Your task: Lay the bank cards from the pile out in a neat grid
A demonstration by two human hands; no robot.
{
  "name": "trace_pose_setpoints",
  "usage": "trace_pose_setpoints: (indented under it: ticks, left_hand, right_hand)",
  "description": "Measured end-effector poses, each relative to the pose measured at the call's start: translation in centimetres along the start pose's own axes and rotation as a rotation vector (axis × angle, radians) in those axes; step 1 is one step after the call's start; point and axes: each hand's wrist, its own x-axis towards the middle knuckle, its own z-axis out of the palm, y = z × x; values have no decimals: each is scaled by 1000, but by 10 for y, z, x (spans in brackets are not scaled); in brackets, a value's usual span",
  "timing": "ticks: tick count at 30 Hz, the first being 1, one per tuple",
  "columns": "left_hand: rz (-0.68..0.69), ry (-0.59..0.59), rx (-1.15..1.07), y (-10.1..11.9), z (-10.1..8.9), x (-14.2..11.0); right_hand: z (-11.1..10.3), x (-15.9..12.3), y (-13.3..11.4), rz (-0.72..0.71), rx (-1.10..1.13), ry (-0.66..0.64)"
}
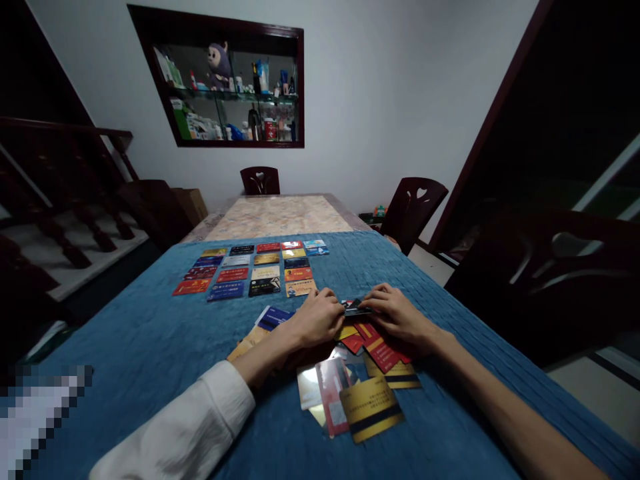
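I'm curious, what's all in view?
Wall: one, white, background
Niche: one, dark-framed, in wall
Plush toy: one, purple-grey, niche's upper part
Bottles and packages: many, mixed, in niche
Banister: one, dark, left
Opening: one, dark, right
Table: one, beige top, centre
Chairs: at least four, dark, around table
Box: one, brown, beside left chair
Cloth: one, blue, over table's near part
Laid-out cards: about twenty, mixed colours, left on cloth
Loose cards: several, mixed colours, nearer on cloth
Held card: at least one, dark, centre
Sleeve: one, white, lower left
Left grip: one, bare, card's left
Right grip: one, bare, card's right
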Motion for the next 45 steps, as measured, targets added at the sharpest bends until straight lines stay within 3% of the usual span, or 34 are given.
trace_pose_setpoints:
  ticks: [8, 19, 31, 40, 45]
  left_hand:
    - [-66, 114, -140, -15, 8, 4]
    - [-168, 231, -326, -28, 20, 6]
    - [-187, 243, -338, -32, 23, 7]
    - [-160, 252, -379, -26, 19, 6]
    - [-125, 243, -376, -20, 13, 5]
  right_hand:
    - [16, 2, 4, 66, 0, 184]
    - [27, 4, 8, 175, 36, 254]
    - [30, 4, 13, 267, 124, 251]
    - [23, 10, -2, 282, 269, 494]
    - [12, 15, -20, 201, 178, 553]
